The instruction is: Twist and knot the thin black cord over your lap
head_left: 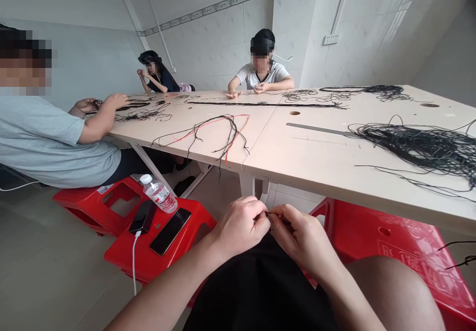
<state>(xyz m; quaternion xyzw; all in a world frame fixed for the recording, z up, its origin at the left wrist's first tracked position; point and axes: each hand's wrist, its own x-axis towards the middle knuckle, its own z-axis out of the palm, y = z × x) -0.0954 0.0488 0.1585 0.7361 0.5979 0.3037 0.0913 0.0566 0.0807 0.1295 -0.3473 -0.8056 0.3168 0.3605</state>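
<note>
One short bit of dark cord (268, 215) shows between the person's hands, above the black-clad lap (260, 291) and in front of the table (208, 145). The left hand (243, 224) is closed, its thumb and fingers pinched together on the cord. The right hand (303, 231) pinches it too, thumb against bent fingers, the fingertips of both hands close together; the rest of the cord is mostly hidden by them.

Beyond the hands, a loose loop of black and red cords (234, 122) lies on the table, some ends hanging over the near edge. To its right are a flat grey strip (316, 128) and a large tangled heap of black cord (420, 142). Farther back, a long black bundle (260, 104) stretches across the tabletop.

At left, a red stool (121, 254) carries a clear bottle (159, 194), a phone (171, 231) and a dark box (143, 217) with a white cable (134, 259) plugged in. Another red stool (372, 227) stands at right. Three co-workers sit around the table: one in grey (55, 142) at left, one in a dark top (169, 80) farther back, one in a white shirt (277, 75) opposite.
</note>
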